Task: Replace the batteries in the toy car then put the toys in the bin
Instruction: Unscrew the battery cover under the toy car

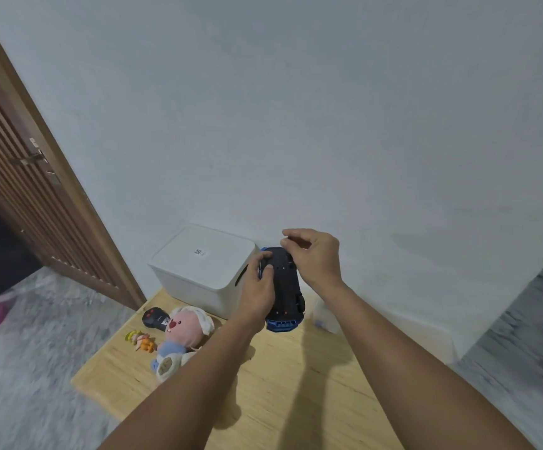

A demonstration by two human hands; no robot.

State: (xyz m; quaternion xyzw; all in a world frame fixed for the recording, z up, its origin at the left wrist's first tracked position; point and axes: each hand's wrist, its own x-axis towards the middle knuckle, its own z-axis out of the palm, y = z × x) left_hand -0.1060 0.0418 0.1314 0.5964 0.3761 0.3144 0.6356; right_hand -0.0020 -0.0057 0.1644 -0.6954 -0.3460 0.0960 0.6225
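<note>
The toy car (284, 287) is held above the bench (296, 401), underside up, gripped by the left hand (258, 287), presumably to expose the battery hatch. The right hand (312, 258) is curled at its far end; whether anything is pinched cannot be told. The lidded bin (198, 271) stands just beside.

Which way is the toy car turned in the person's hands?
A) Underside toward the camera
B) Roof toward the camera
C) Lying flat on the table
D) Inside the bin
A: the toy car shows its black underside, held above the table by the left hand.
</note>
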